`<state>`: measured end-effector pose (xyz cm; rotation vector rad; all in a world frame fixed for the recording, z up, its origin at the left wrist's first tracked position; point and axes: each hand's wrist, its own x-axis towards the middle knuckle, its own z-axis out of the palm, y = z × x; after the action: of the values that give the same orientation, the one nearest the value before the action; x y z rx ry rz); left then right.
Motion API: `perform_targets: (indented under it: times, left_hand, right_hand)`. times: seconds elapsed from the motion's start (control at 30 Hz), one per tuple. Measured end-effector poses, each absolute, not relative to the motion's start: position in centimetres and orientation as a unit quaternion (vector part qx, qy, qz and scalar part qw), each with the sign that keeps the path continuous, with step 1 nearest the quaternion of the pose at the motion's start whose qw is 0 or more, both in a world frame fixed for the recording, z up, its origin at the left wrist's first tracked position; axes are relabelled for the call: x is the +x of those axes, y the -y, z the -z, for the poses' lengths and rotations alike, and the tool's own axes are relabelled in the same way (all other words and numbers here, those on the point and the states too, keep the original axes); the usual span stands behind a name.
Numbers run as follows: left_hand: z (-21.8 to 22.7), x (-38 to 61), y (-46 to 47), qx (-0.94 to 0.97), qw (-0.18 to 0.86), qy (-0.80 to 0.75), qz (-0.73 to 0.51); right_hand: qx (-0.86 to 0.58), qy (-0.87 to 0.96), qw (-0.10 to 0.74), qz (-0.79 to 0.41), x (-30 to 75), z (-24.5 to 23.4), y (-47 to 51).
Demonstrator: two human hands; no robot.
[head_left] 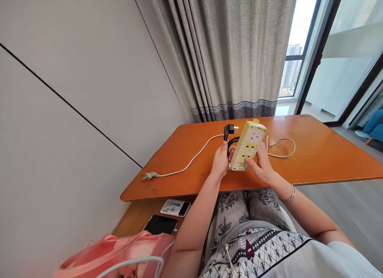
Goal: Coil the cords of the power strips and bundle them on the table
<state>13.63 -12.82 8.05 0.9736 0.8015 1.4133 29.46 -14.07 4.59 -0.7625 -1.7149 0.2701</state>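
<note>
Mid-frame, the left grip clasps a black angled plastic plug, the right grip a yellow-white boxy plastic power strip, seemingly lining up, which calls for turning plug toward strip.

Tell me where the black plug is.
In the head view, the black plug sticks up from the left hand, just left of the power strip.

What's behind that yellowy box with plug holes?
Behind the power strip, part of a black cable shows, by the left hand. The strip covers whatever else is there.
</note>
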Motion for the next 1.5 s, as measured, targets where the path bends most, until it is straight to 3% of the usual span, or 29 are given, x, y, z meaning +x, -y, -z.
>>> perform_targets:
  times: [0.17, 0.23, 0.43, 0.6, 0.83, 1.2, 1.3, 1.5]
  left_hand:
    - [-7.9, 13.9, 12.8, 0.404, 0.595, -0.383, -0.579]
    - [-7.7, 13.7, 12.7, 0.422, 0.589, -0.390, -0.568]
    - [-6.8, 12.9, 12.2, 0.480, 0.555, -0.421, -0.533]
    - [-6.0, 13.0, 11.3, 0.488, 0.564, -0.410, -0.525]
    - [-5.1, 14.2, 11.4, 0.430, 0.629, -0.331, -0.557]
    - [-1.9, 15.0, 11.2, 0.582, 0.357, -0.352, -0.640]
    - [-1.9, 14.4, 11.3, 0.609, 0.325, -0.355, -0.631]
    - [-3.0, 13.5, 10.9, 0.556, 0.485, -0.336, -0.586]
  right_hand:
    - [-0.265, 0.659, 0.568, -0.415, 28.7, -5.3, 13.9]
    - [-0.260, 0.632, 0.551, -0.479, 28.5, -5.2, 14.0]
    - [-0.310, 0.600, 0.559, -0.481, 28.8, -5.3, 13.7]
    - [-0.303, 0.564, 0.537, -0.549, 29.1, -5.3, 13.1]
    - [-0.312, 0.419, 0.626, -0.579, 28.4, -4.3, 12.4]
    - [-0.317, 0.379, 0.611, -0.618, 28.7, -4.4, 13.1]
    - [-0.302, 0.379, 0.622, -0.615, 28.7, -4.2, 13.2]
    - [-0.288, 0.420, 0.621, -0.596, 29.2, -3.6, 13.3]
